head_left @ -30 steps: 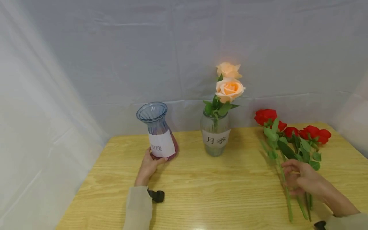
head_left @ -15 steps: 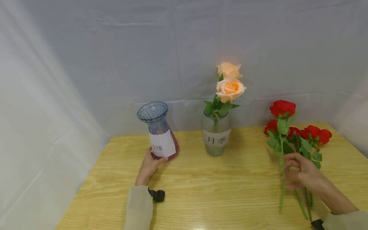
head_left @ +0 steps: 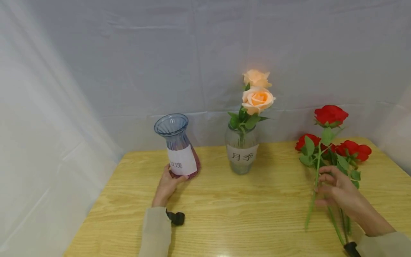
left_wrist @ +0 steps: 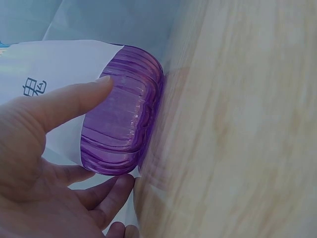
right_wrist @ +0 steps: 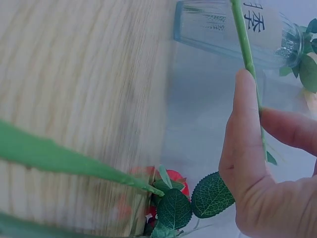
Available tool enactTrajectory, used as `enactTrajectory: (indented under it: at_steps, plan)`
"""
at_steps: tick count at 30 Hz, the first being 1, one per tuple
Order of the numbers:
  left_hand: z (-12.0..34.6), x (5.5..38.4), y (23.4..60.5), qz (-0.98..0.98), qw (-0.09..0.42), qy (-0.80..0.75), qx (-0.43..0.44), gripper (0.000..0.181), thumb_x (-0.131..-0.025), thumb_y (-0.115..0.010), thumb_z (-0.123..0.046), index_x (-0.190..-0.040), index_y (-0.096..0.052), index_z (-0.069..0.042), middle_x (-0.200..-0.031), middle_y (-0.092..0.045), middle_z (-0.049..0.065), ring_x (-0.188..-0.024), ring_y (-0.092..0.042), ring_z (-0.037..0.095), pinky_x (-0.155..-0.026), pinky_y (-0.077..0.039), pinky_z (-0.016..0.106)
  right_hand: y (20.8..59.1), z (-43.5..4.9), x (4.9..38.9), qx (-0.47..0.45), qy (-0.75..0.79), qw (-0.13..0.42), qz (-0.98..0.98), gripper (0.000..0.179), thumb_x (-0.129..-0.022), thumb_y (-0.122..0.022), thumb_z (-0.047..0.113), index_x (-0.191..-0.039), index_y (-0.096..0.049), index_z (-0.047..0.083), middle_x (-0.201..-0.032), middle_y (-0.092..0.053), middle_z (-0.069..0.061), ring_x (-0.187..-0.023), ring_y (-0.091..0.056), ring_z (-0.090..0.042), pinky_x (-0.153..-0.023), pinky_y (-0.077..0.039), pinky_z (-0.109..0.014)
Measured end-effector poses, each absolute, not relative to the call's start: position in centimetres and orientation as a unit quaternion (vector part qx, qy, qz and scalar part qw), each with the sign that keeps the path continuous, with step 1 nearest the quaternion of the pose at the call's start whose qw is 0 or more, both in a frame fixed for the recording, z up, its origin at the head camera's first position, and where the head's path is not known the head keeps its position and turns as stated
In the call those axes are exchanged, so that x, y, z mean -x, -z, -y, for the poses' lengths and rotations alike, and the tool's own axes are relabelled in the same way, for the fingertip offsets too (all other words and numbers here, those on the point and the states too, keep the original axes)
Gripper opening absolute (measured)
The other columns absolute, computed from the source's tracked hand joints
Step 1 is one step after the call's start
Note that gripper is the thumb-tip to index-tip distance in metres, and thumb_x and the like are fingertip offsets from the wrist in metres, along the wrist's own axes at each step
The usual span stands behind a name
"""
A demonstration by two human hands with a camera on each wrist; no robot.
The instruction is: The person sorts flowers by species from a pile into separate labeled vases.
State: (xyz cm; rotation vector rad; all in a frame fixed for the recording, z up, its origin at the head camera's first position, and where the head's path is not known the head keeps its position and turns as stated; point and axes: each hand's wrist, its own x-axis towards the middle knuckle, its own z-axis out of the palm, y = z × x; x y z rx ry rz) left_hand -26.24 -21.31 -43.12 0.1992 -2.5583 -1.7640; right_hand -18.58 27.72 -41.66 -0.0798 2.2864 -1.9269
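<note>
My left hand (head_left: 167, 187) holds the base of a blue-to-purple glass vase (head_left: 176, 142) with a white paper label, which leans left in the head view. In the left wrist view, my thumb lies along one side of its purple base (left_wrist: 119, 109) and the fingers reach the opposite side, right at the tabletop. On the right, my right hand (head_left: 341, 191) pinches the green stem of a red rose (head_left: 331, 115). Its bloom stands above the other flowers. The right wrist view shows that stem (right_wrist: 242, 37) between thumb and fingers.
Several more red roses (head_left: 353, 150) lie on the wooden table (head_left: 244, 214) beneath my right hand. Between the hands stands a clear labelled vase (head_left: 241, 168) with two peach roses (head_left: 258, 100). A pale cloth backdrop (head_left: 144, 71) hangs behind the table.
My right hand has raised the red rose from the pile; its bloom moved up and right while its stem's lower end swung left. The left hand and its vase have stayed put.
</note>
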Motion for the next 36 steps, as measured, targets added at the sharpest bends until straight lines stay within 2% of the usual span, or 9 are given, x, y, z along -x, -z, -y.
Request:
enactTrajectory:
  at_steps: [12, 18, 22, 26, 32, 36]
  plan:
    - [21.2, 26.0, 43.1, 0.816, 0.023, 0.575, -0.06, 0.088, -0.088, -0.071, -0.003, -0.153, -0.014, 0.014, -0.146, -0.039, 0.039, -0.137, -0.041, 0.046, -0.113, -0.033, 0.053, 41.8, -26.8, 19.0, 0.028, 0.72, 0.009, -0.694, 0.034, -0.101, -0.052, -0.007, -0.125, -0.035, 0.01, -0.092, -0.054, 0.003, -0.08, -0.061, -0.012, -0.065, -0.06, -0.039]
    - [21.2, 26.1, 43.3, 0.814, 0.026, 0.578, -0.056, 0.087, -0.088, -0.071, -0.002, -0.152, -0.015, 0.014, -0.144, -0.041, 0.04, -0.134, -0.043, 0.046, -0.111, -0.035, 0.052, 41.5, -26.0, 19.0, 0.024, 0.744, -0.009, -0.668, 0.029, -0.104, -0.051, -0.002, -0.125, -0.036, 0.012, -0.091, -0.058, 0.004, -0.081, -0.059, -0.01, -0.066, -0.061, -0.042]
    - [21.2, 26.1, 43.1, 0.804, 0.029, 0.592, -0.051, 0.09, -0.087, -0.071, 0.002, -0.153, -0.012, 0.014, -0.149, -0.035, 0.04, -0.139, -0.038, 0.047, -0.113, -0.032, 0.053, 41.2, -25.5, 18.9, 0.023, 0.759, -0.022, -0.65, 0.028, -0.104, -0.053, 0.002, -0.123, -0.037, 0.013, -0.093, -0.058, 0.003, -0.084, -0.061, -0.011, -0.066, -0.061, -0.041]
    - [21.2, 26.2, 43.1, 0.803, 0.034, 0.593, -0.047, 0.094, -0.085, -0.073, 0.004, -0.155, -0.01, 0.012, -0.154, -0.03, 0.038, -0.141, -0.035, 0.047, -0.115, -0.03, 0.053, 40.8, -24.8, 18.8, 0.022, 0.787, -0.037, -0.615, 0.027, -0.103, -0.052, -0.001, -0.121, -0.036, 0.011, -0.092, -0.058, 0.001, -0.082, -0.064, -0.013, -0.065, -0.06, -0.038]
    - [21.1, 26.3, 43.3, 0.822, 0.057, 0.564, -0.052, 0.09, -0.083, -0.077, 0.001, -0.152, -0.021, 0.013, -0.149, -0.038, 0.037, -0.135, -0.043, 0.047, -0.111, -0.035, 0.053, 40.2, -23.9, 18.7, 0.013, 0.814, -0.06, -0.578, 0.03, -0.102, -0.054, -0.002, -0.119, -0.033, 0.011, -0.088, -0.057, 0.002, -0.085, -0.062, -0.011, -0.068, -0.061, -0.036]
    - [21.0, 26.3, 43.5, 0.826, 0.064, 0.559, -0.046, 0.088, -0.082, -0.078, 0.002, -0.15, -0.023, 0.015, -0.148, -0.039, 0.037, -0.135, -0.043, 0.047, -0.111, -0.034, 0.053, 39.8, -23.4, 18.8, 0.027, 0.822, -0.079, -0.563, 0.031, -0.102, -0.053, -0.004, -0.118, -0.03, 0.01, -0.085, -0.058, 0.001, -0.084, -0.063, -0.013, -0.068, -0.06, -0.036]
